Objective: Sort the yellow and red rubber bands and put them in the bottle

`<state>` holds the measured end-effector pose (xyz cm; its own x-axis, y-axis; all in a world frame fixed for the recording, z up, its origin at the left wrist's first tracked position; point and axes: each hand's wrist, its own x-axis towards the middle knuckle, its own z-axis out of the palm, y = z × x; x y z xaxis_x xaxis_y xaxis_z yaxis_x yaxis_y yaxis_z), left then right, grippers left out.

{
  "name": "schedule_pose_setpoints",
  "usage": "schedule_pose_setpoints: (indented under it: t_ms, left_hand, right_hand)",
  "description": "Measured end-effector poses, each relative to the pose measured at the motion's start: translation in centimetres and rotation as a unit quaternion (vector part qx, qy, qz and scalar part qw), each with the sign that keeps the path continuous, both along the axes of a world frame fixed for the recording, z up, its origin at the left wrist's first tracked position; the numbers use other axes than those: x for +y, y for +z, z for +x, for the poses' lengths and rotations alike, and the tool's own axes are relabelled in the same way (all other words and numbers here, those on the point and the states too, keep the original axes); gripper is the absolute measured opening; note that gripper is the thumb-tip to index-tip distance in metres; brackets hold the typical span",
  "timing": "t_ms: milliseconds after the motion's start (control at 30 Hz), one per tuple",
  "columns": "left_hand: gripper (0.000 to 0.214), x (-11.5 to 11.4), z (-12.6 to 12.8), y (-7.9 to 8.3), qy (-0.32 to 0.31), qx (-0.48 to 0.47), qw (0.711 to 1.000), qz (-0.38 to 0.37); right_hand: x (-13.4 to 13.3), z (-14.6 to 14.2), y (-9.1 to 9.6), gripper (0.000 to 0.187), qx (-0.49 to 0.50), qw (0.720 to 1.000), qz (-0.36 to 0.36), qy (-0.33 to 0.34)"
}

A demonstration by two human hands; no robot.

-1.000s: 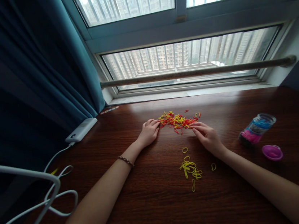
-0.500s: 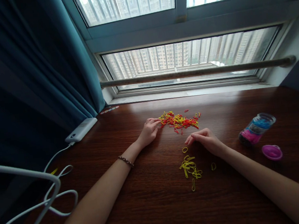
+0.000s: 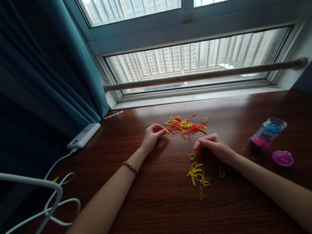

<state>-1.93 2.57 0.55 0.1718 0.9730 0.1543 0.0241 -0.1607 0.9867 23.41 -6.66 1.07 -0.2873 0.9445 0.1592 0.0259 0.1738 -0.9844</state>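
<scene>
Can't tell grip of right hand [image 3: 214, 146]. Can't see into left hand [image 3: 151, 137]: pinched narrow at mixed bands [image 3: 186, 126], tighter than earlier.

Free room between forearms [image 3: 112, 188], except yellow bands [image 3: 196, 172]

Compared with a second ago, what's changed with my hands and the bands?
The right hand has drawn back toward you from the mixed pile, nearing the yellow bands. The left hand now pinches at the pile's left edge; whether it holds a band is unclear. The jar stayed put.
</scene>
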Motion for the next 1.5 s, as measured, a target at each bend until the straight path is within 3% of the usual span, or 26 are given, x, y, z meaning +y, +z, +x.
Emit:
schedule_pose_setpoints:
  t_ms: [100, 200, 367, 433, 500, 633, 767, 867, 933, 1000, 1100, 1233, 1333, 1500]
  left_hand:
    - [0.027, -1.0, 0.4, 1.0, -0.065, -0.005, 0.998, -0.003]
    - [0.023, -2.6, 1.4, 2.2, -0.18, 0.037, 0.983, -0.016]
    - [0.02, -5.7, 3.1, 3.5, -0.402, 0.175, 0.899, -0.002]
    - [0.02, -6.6, 3.5, 3.6, -0.452, 0.203, 0.868, 0.018]
    - [0.022, -7.0, 3.8, 3.5, -0.466, 0.214, 0.859, 0.019]
    - [0.024, -6.1, 3.6, 3.2, -0.387, 0.226, 0.893, 0.036]
    - [0.026, -3.3, 2.2, 2.3, -0.157, 0.252, 0.947, 0.123]
    - [0.024, -1.0, 0.5, 1.0, 0.035, 0.301, 0.933, 0.192]
    - [0.02, 0.1, -0.5, 0.2, 0.094, 0.337, 0.909, 0.224]
    - [0.019, 0.8, -1.1, -0.4, 0.092, 0.353, 0.899, 0.241]
    - [0.021, 1.0, -1.1, -0.9, 0.038, 0.374, 0.889, 0.262]
    - [0.032, 0.8, -0.6, -1.1, -0.03, 0.46, 0.849, 0.258]
    - [0.039, 0.6, -0.4, -1.1, -0.045, 0.503, 0.832, 0.231]
    - [0.038, 0.6, -0.4, -1.2, -0.043, 0.51, 0.826, 0.236]
  right_hand:
    - [0.2, 0.2, -0.1, 0.034, -0.006, 0.997, 0.014, -0.073]
    - [0.5, 0.6, -0.2, 0.034, -0.06, 0.98, 0.055, -0.181]
    - [1.5, 1.3, -1.0, 0.026, -0.187, 0.905, 0.181, -0.335]
    - [2.0, 1.6, -1.7, 0.026, -0.234, 0.883, 0.195, -0.357]
    - [2.5, 1.9, -2.4, 0.028, -0.279, 0.873, 0.187, -0.355]
    - [3.2, 2.2, -3.6, 0.03, -0.334, 0.867, 0.178, -0.325]
    - [3.3, 2.2, -4.0, 0.032, -0.365, 0.865, 0.178, -0.295]
    - [3.2, 2.2, -4.0, 0.033, -0.371, 0.863, 0.178, -0.292]
    - [3.1, 2.2, -3.9, 0.034, -0.373, 0.862, 0.178, -0.293]
    - [3.0, 2.1, -3.7, 0.034, -0.375, 0.861, 0.179, -0.294]
    - [2.9, 2.0, -3.6, 0.034, -0.379, 0.86, 0.179, -0.291]
    - [2.6, 1.7, -3.4, 0.033, -0.389, 0.857, 0.173, -0.291]
    - [2.5, 1.6, -3.3, 0.033, -0.383, 0.858, 0.176, -0.292]
    - [2.3, 1.5, -2.7, 0.033, -0.318, 0.875, 0.192, -0.31]
